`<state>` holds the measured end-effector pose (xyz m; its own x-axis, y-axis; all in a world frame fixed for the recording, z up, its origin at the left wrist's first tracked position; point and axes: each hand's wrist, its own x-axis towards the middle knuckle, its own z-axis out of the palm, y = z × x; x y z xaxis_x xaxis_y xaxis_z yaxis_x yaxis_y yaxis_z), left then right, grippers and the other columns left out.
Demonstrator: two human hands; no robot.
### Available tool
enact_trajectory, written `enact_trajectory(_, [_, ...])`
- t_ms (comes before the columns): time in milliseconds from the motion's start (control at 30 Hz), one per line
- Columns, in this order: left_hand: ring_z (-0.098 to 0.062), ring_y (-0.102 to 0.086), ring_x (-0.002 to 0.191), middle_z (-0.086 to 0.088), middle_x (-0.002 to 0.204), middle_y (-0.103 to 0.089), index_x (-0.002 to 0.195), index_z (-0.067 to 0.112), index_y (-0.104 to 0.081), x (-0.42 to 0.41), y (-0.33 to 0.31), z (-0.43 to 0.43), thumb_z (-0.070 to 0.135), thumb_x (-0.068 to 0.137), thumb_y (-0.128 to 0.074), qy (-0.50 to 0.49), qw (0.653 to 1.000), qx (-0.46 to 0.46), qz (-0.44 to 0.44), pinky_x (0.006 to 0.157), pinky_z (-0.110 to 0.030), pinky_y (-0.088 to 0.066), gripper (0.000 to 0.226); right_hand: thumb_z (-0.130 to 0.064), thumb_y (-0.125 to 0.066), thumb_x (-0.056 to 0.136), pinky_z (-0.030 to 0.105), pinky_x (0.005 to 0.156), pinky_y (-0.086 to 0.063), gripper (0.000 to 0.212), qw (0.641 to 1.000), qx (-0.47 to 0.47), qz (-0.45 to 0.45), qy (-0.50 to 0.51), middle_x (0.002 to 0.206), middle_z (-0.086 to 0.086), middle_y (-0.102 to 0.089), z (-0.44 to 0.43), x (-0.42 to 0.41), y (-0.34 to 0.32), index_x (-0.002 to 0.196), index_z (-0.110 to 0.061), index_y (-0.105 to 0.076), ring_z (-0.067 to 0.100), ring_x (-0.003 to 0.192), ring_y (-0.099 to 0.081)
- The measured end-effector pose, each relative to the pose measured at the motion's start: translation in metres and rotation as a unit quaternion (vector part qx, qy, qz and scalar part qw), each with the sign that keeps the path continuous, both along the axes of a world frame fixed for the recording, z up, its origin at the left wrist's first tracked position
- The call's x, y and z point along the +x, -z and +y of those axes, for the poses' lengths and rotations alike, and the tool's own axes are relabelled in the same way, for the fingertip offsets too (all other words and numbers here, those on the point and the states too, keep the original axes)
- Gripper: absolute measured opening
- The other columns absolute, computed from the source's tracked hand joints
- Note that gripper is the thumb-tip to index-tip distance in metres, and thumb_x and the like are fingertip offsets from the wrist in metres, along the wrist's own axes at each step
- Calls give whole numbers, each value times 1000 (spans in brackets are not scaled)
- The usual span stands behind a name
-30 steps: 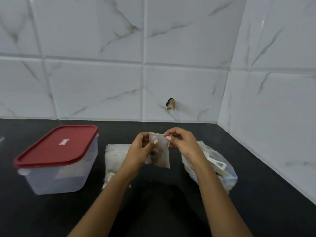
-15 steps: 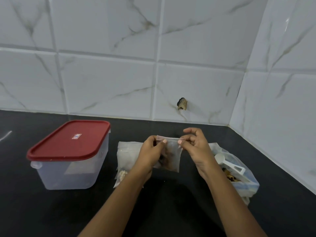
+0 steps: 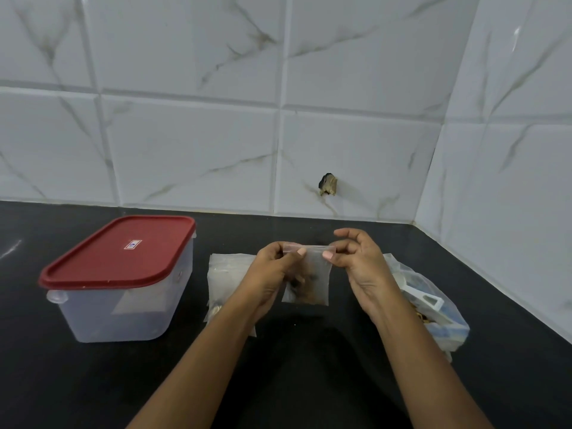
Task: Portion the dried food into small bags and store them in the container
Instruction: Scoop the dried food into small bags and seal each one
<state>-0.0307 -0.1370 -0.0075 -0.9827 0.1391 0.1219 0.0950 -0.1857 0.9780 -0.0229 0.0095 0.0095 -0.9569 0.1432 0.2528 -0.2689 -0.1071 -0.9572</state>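
A small clear zip bag [image 3: 311, 280] with dark dried food in its lower part hangs above the black counter. My left hand [image 3: 272, 274] pinches the left end of its top strip, and my right hand [image 3: 356, 264] pinches the right end. A clear container [image 3: 123, 308] with a red lid [image 3: 120, 250] stands shut at the left. A stack of small clear bags [image 3: 226, 274] lies behind my left hand. To the right lies a large clear bag [image 3: 433, 308] of dried food with a white scoop [image 3: 421, 297] in it.
The black counter [image 3: 309, 351] meets white marble tile walls at the back and the right. A small dark chipped spot [image 3: 328, 184] marks the back wall tile.
My hands have drawn apart along the bag's top strip. The view has shifted, so everything sits further right and lower in the frame.
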Motion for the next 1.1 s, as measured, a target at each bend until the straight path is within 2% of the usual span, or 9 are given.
enact_trajectory(133, [-16,-60,81,-3,81,-63,84,13,-62,-1,1,0,11,90,-57,-37,998,-47,36,69,-23,-49,8,15,-60,77,20,73,-45,35,999,46,-1,4,69,2,-57,0,1,0,89,-17,-52,10,70,-56])
enact_trajectory(233, [-14,-61,76,-3,77,-64,82,13,-63,0,1,-1,10,89,-58,-60,995,-58,46,63,-19,-49,9,4,-63,82,21,75,-46,23,995,90,-22,-38,81,3,-60,0,2,2,89,-17,-59,12,80,-57])
enact_trajectory(300, [-16,-61,81,-4,78,-65,80,13,-64,0,1,-2,9,88,-59,-65,995,-58,48,67,-21,-48,10,-3,-66,81,23,77,-46,12,992,100,-38,-65,84,4,-62,-2,3,2,84,-14,-64,14,84,-57])
enact_trajectory(467, [-12,-61,78,-3,77,-65,78,12,-64,1,-2,-3,9,85,-62,-24,997,-49,46,64,-18,-47,8,-7,-64,83,25,77,-47,9,991,127,-40,-15,77,4,-64,-3,4,1,76,-13,-66,17,83,-58])
enact_trajectory(600, [-24,-64,89,-11,89,-67,90,6,-64,-2,-1,-5,13,83,-64,35,999,-13,19,82,-35,-54,10,-14,-61,87,17,66,-42,9,984,169,-52,22,78,1,-64,-4,6,0,79,-14,-66,11,80,-58])
enact_trajectory(667, [-25,-64,91,-12,90,-66,90,6,-62,-1,0,-3,13,82,-65,44,999,-8,8,86,-39,-52,11,-14,-61,87,20,70,-44,11,983,170,-57,35,78,1,-64,-2,5,1,77,-15,-65,13,82,-58])
enact_trajectory(767, [-22,-63,87,-9,83,-66,79,8,-62,-2,1,-3,10,85,-62,-5,999,-21,23,80,-35,-53,7,-12,-62,86,32,83,-47,10,984,164,-71,0,79,3,-63,1,5,1,78,-14,-65,18,86,-58])
enact_trajectory(867, [-21,-63,83,-8,79,-66,76,9,-62,-3,2,-5,8,85,-63,-45,998,-26,34,74,-30,-52,9,-10,-65,83,27,77,-47,2,985,143,-70,-67,81,5,-63,1,7,-1,84,-11,-67,16,82,-58])
enact_trajectory(1100, [-15,-66,73,-4,71,-69,74,9,-64,0,-2,-2,7,83,-64,-9,999,-8,43,63,-21,-53,9,-9,-67,81,23,70,-43,15,981,187,-54,13,71,2,-62,-1,7,-2,68,-15,-64,15,76,-55])
